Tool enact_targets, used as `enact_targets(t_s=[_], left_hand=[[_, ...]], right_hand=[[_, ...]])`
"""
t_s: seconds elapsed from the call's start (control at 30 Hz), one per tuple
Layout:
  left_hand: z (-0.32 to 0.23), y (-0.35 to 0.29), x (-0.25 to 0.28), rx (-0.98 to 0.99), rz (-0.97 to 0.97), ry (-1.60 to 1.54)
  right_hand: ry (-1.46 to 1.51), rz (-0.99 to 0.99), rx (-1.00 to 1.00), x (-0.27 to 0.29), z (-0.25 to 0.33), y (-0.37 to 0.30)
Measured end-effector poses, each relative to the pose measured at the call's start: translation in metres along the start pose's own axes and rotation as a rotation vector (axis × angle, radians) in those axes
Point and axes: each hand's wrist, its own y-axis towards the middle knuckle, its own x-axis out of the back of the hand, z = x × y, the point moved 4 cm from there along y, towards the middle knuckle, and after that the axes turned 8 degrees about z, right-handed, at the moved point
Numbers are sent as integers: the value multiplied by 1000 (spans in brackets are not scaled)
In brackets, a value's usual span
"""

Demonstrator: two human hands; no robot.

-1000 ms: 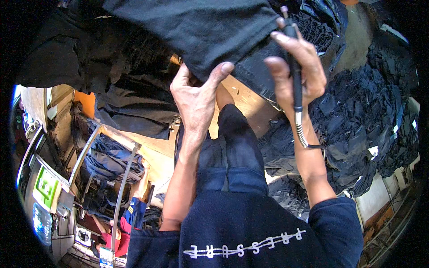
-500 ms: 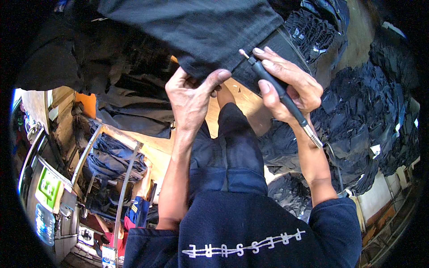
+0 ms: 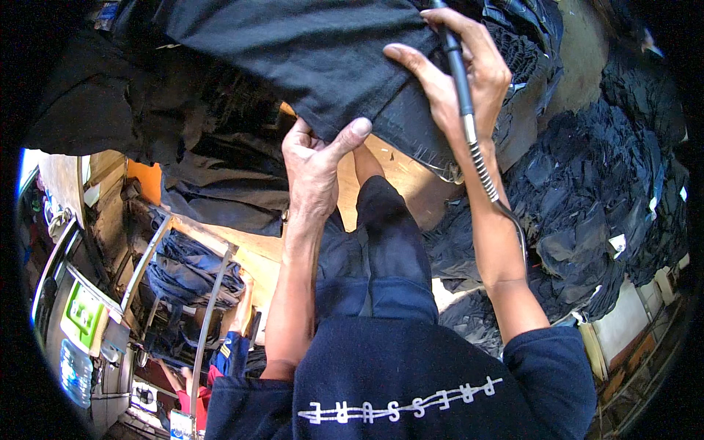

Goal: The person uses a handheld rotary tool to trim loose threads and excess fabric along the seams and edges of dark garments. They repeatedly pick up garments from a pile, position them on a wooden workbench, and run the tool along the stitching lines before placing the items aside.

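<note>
A black garment (image 3: 293,48) stretches in front of me over a dark flat surface, its hem edge running toward my right hand. My left hand (image 3: 314,172) pinches the near corner of this cloth between thumb and fingers. Farther off, my right hand (image 3: 473,77) holds a slim black pen-shaped handpiece (image 3: 457,73) with a metal spring sleeve and a cord running back along my forearm. The handpiece's tip is out at the top of the view. Right thumb and index are spread beside the far part of the cloth; whether they touch it, I cannot tell.
Heaps of dark garments (image 3: 579,191) lie to the right, with more black cloth (image 3: 95,103) at the left. A metal-framed rack (image 3: 209,312) with dark clothes stands at lower left, near another person's arm (image 3: 242,308). A green-and-white item (image 3: 82,306) is beside it.
My right hand has moved up and away with the handpiece, which now points more steeply upward. My left hand keeps its pinch on the cloth and has shifted slightly right.
</note>
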Motion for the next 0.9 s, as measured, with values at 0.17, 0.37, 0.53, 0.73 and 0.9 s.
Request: enact_targets(t_s=[0.17, 0.37, 0.53, 0.73, 0.9], left_hand=[[-7, 1, 2, 4, 20, 30], [-17, -8, 0, 65, -14, 314], [-15, -11, 0, -11, -78, 457], [-7, -6, 2, -141, -18, 226], [-2, -6, 4, -140, -39, 243]], right_hand=[[418, 86, -299, 1, -20, 17], [326, 54, -202, -3, -27, 3], [263, -48, 309, 20, 9, -20], [433, 204, 275, 15, 9, -69], [349, 252, 327, 12, 0, -79]])
